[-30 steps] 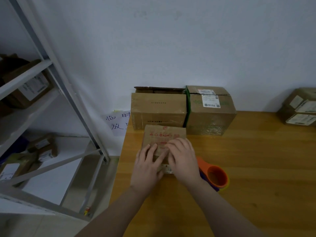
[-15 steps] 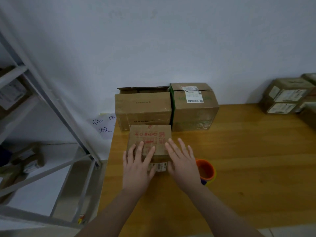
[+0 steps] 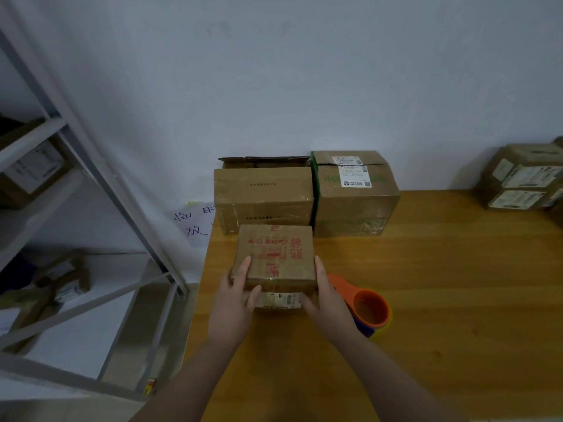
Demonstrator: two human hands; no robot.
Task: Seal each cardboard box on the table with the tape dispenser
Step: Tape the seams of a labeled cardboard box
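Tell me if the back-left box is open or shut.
Open. On the back-left box a top flap stands raised at the rear, not folded flat.

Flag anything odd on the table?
Only the large brown cardboard box at the back left: its top flaps stand open, while the white-labelled cardboard box beside it is closed. The left hand and right hand hold the small red-printed cardboard box.

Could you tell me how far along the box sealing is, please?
Done: the labelled back box looks taped. In hand: the left hand and right hand grip the small red-printed box; the tape dispenser lies untouched beside it. Left: the back box with a raised flap looks unsealed.
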